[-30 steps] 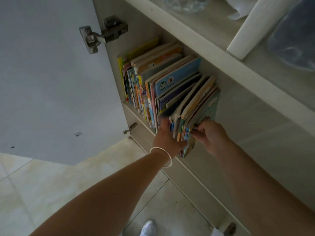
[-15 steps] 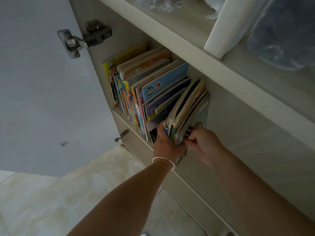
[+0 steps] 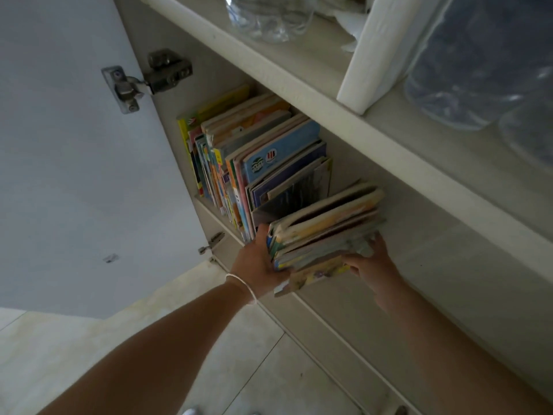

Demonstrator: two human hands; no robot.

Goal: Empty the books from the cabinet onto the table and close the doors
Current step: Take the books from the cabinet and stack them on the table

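Note:
A bundle of several thin colourful books [image 3: 326, 232] is tilted out over the cabinet shelf's front edge, held between both hands. My left hand [image 3: 257, 262], with a white bracelet on the wrist, grips the bundle's left side. My right hand [image 3: 372, 265] grips its right end from below. A row of several more books [image 3: 257, 163] stands upright at the left of the same shelf, against the cabinet's side wall. The left cabinet door [image 3: 74, 145] hangs wide open on its hinge [image 3: 149, 79].
The shelf above [image 3: 299, 70] carries a clear plastic bottle [image 3: 269, 16], a white board [image 3: 374, 52] and a large bluish plastic container [image 3: 484, 61]. A closed pale cabinet front [image 3: 449, 280] lies to the right. Beige floor tiles [image 3: 254, 354] show below.
Both hands have closed on the rightmost books, separated them from the row and drawn them out over the shelf edge while tilting them flatter. The view has shifted slightly.

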